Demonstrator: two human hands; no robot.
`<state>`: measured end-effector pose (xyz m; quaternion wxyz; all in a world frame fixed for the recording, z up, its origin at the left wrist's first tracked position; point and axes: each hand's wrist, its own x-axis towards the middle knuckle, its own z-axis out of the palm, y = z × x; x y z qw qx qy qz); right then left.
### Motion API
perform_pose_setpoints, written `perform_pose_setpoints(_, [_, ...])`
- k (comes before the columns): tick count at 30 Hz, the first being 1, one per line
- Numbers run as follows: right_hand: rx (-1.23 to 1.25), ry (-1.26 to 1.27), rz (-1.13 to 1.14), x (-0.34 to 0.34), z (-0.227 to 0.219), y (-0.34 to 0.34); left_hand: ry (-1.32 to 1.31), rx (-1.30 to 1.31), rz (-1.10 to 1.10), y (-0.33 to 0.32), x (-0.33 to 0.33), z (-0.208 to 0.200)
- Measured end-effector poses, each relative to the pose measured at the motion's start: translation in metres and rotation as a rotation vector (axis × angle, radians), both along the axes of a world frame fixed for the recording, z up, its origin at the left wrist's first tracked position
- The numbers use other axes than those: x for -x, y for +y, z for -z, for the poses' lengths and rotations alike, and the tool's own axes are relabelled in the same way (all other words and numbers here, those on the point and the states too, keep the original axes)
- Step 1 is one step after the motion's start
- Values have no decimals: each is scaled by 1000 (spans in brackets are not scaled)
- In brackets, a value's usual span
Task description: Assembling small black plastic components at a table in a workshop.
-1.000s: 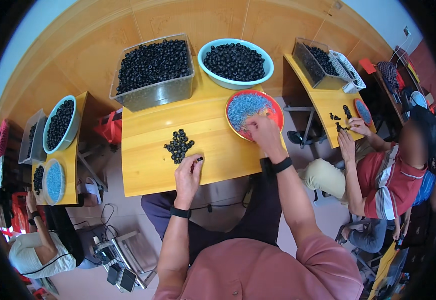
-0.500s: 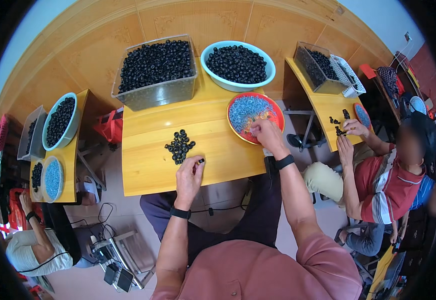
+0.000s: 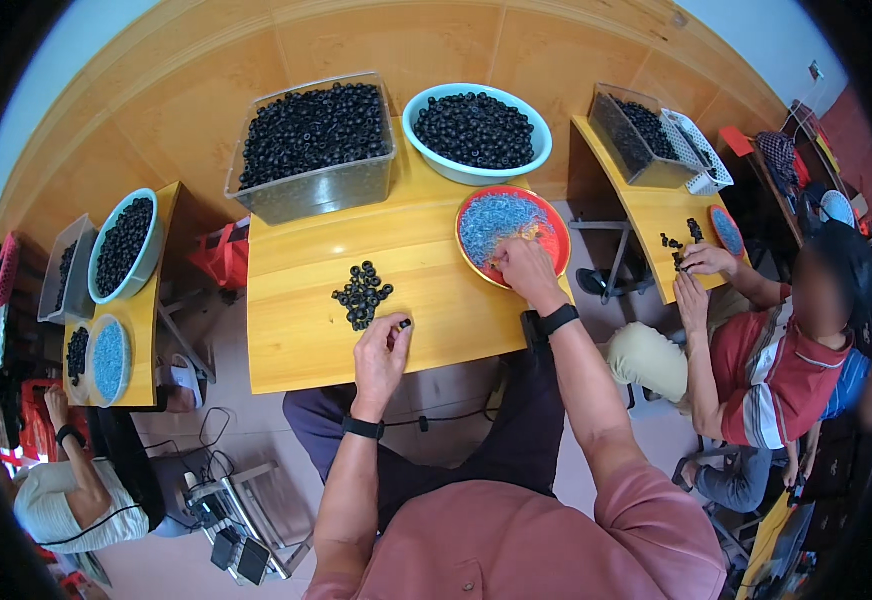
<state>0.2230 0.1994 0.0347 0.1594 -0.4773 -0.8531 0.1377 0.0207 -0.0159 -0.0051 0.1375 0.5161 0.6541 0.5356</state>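
Note:
My left hand (image 3: 382,352) rests near the front of the yellow table, its thumb and fingers pinching a small black ring-shaped piece (image 3: 405,324). Just beyond it lies a loose pile of black ring-shaped pieces (image 3: 363,293). At the table's right side, a red bowl (image 3: 561,240) holds many small clear-blue pieces (image 3: 493,222). My right hand (image 3: 527,270) reaches over the bowl's near part, fingertips drawn together at the edge of the blue pieces. Whatever sits between those fingertips is too small to make out.
Behind stand a clear plastic bin (image 3: 321,190) and a pale blue basin (image 3: 478,175), both full of black pieces. A co-worker (image 3: 776,370) handles black pieces at the right table (image 3: 646,215); another person (image 3: 81,495) sits left. A metal stand (image 3: 246,520) with cables is on the floor.
My right hand has shifted slightly left and down within the red bowl, its fingertips now against the blue pieces. My left hand keeps its pinch on the black piece.

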Motion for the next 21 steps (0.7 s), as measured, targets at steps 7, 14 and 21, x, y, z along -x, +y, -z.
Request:
perform_pose_setpoints(7, [-23,0,-31,-4,3,0,8,22,-7,-2,1,-2])
perform_pose_setpoints(14, [13,348,-80,10,-22,-38,-268,41,-24,0,4,16])
perform_pose_setpoints(21, [296,591,-350,67,7,-115,-672,2,75,1,11,14])
